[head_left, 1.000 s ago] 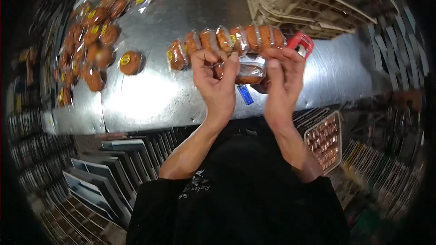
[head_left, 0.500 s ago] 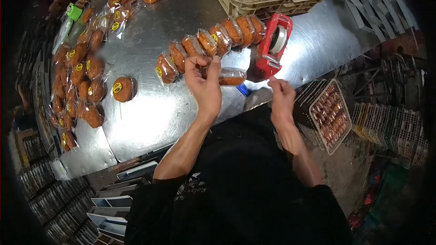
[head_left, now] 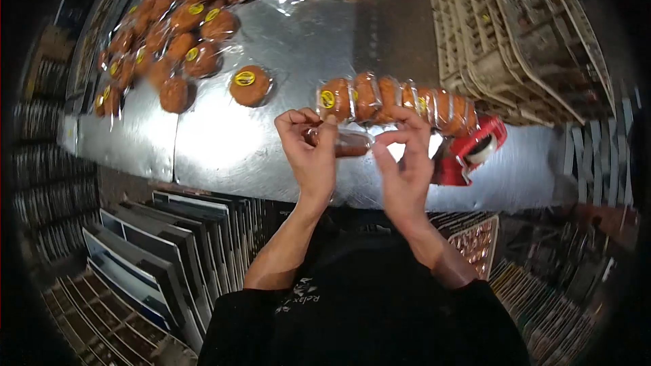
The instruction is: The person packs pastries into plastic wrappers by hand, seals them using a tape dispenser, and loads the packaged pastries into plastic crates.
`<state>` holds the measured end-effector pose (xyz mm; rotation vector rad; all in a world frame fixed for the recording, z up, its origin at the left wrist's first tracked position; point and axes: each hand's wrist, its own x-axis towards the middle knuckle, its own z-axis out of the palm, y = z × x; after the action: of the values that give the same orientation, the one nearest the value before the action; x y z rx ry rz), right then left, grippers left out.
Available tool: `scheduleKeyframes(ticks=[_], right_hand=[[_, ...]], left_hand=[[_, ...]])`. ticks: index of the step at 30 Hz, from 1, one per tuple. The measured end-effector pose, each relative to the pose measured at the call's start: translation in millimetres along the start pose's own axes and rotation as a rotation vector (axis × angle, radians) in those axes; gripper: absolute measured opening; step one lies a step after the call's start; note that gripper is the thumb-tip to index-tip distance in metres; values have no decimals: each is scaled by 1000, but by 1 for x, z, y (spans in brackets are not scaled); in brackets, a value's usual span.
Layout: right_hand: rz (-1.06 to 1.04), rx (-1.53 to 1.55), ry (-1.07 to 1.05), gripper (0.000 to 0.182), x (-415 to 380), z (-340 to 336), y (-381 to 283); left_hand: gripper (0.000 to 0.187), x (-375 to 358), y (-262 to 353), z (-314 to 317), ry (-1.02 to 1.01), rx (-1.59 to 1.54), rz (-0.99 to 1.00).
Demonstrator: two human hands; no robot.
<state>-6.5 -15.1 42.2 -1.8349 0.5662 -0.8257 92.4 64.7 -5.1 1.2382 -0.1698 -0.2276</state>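
A brown bun in a clear plastic wrapper [head_left: 352, 151] is held edge-on between my two hands over the metal table's front part. My left hand [head_left: 308, 159] is closed on the bun's left side, thumb and fingers gripping it. At the other end, the thumb and index finger of my right hand [head_left: 408, 173] pinch the wrapper; whether a strip of tape is there I cannot make out. Just beyond my hands stands a row of wrapped buns [head_left: 368, 98], packed face to face and partly covered by my right fingers. A red tape dispenser [head_left: 499, 130] sits at the row's right end.
One wrapped bun with a yellow label [head_left: 249, 87] lies alone on the metal table [head_left: 291, 41]. Many more wrapped buns [head_left: 183, 17] are heaped at the far left. Stacked beige plastic crates [head_left: 475, 34] stand at the back right. Crates also stand below the table edge.
My right hand has moved from beside the tape dispenser to the bun's wrapper and now pinches it. My left hand still grips the bun. The camera view has turned and shifted.
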Motion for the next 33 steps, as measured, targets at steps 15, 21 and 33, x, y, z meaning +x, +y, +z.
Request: scheduleKeyframes(ticks=[15, 21, 33], right_hand=[[415, 365, -377, 47, 26, 41, 7], [340, 369, -84, 42, 48, 7, 9], [132, -23, -38, 57, 39, -11, 12]], left_hand=[[59, 20, 22, -61, -109, -173, -306], [92, 109, -2, -51, -497, 700, -233], [82, 275, -50, -32, 56, 1017, 296]])
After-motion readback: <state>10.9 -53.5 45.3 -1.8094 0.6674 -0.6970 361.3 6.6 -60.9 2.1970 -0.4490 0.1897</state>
